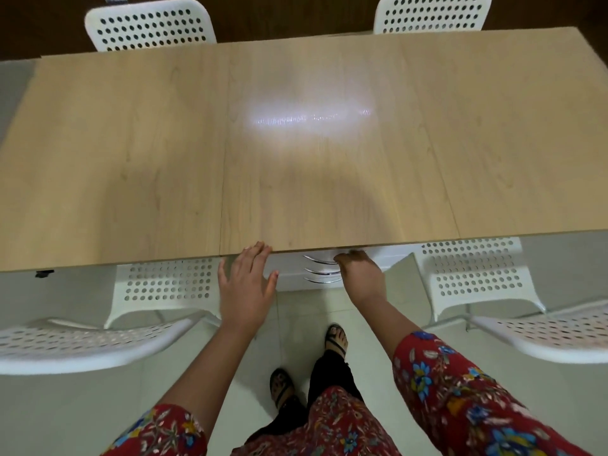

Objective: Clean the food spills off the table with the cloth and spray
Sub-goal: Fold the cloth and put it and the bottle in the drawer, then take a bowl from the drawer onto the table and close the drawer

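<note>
- Nearest, sandalled feet on pale floor.
- Left hand wide, fingers spread, tips touching near edge of bench.
- Right hand at top handle of white drawer unit beneath bench; fingers hidden by bench edge, grip impossible to tell.
- White perforated near-left chair and near-right chair flanking both hands.
- Beyond the bench, far-left chair and far-right chair.

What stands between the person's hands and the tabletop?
Nothing visible does. The left hand has its fingertips at the near edge of the table. The right hand is below that edge, at the drawer handles. No cloth or spray shows.
</note>
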